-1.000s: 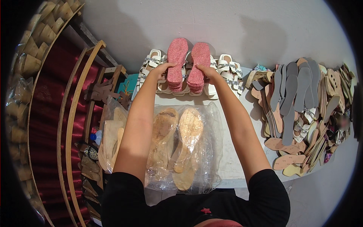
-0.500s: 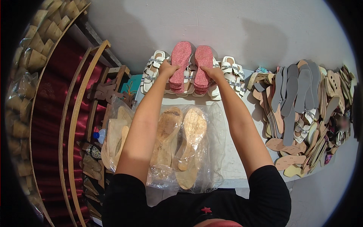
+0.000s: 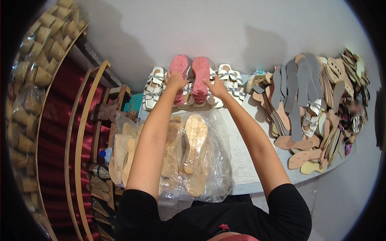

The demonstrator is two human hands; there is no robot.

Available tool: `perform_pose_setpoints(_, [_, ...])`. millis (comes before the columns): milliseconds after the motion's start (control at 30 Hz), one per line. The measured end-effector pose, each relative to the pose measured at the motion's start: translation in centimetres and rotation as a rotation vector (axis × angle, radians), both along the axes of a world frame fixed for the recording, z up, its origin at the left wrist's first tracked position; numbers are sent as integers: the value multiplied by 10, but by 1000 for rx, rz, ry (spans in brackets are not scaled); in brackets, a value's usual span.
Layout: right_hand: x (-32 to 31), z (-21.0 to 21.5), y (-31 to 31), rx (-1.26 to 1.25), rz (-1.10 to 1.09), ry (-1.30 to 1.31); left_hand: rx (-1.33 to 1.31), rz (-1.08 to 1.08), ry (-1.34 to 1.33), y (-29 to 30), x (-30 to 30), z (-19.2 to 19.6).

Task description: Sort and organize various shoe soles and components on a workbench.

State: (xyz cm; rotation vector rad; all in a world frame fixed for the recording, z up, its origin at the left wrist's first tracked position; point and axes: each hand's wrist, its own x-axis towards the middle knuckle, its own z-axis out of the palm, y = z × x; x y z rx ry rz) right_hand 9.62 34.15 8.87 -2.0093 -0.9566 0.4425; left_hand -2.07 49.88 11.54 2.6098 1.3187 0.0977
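Observation:
Two stacks of pink sole-shaped pieces, a left stack (image 3: pixel 178 63) and a right stack (image 3: pixel 200 70), lie over a row of white strappy sandals (image 3: pixel 154 86) against the wall. My left hand (image 3: pixel 175 81) rests across the left stack, its fingers stretched over the top piece. At the outer edge of the right stack is my right hand (image 3: pixel 217 88), thumb on the pink surface and the other fingers partly hidden along the side. More white sandals (image 3: pixel 227 76) show just right of it. Both forearms reach out over the table.
Clear plastic bags (image 3: pixel 219 160) with wooden shoe lasts (image 3: pixel 196 136) lie nearest me on the white table (image 3: pixel 245 168). On the right is a heap of grey and tan soles (image 3: pixel 295 84). Wooden rack rails (image 3: pixel 82 140) and shelved wooden blocks (image 3: pixel 30 140) stand left.
My view has shifted, so the table appears lower and further left. My left hand has gone from gripping the left stack's side to lying over its top. My right hand stays at its stack.

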Motion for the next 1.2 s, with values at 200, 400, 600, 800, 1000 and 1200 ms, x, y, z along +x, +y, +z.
perform_pose_setpoints(200, [2, -28, -63, -39, 55, 57, -77, -95, -11, -40, 35, 55])
perform_pose_setpoints(400, [5, -50, -133, 63, 52, 164, -479, -555, -59, -87, 71, 104])
perform_pose_setpoints(600, [-4, -55, -257, 51, 137, 415, -444, -542, -58, -189, 78, 194])
perform_pose_setpoints(800, [45, -83, -413, -23, -128, 560, -521, -645, -246, -302, 118, 194])
perform_pose_setpoints(1000, [92, -94, -503, 74, -300, 513, -921, -679, -327, -386, 138, 121])
perform_pose_setpoints(1200, [88, -58, -538, 79, -375, 632, -1050, -313, -275, -415, 144, -20])
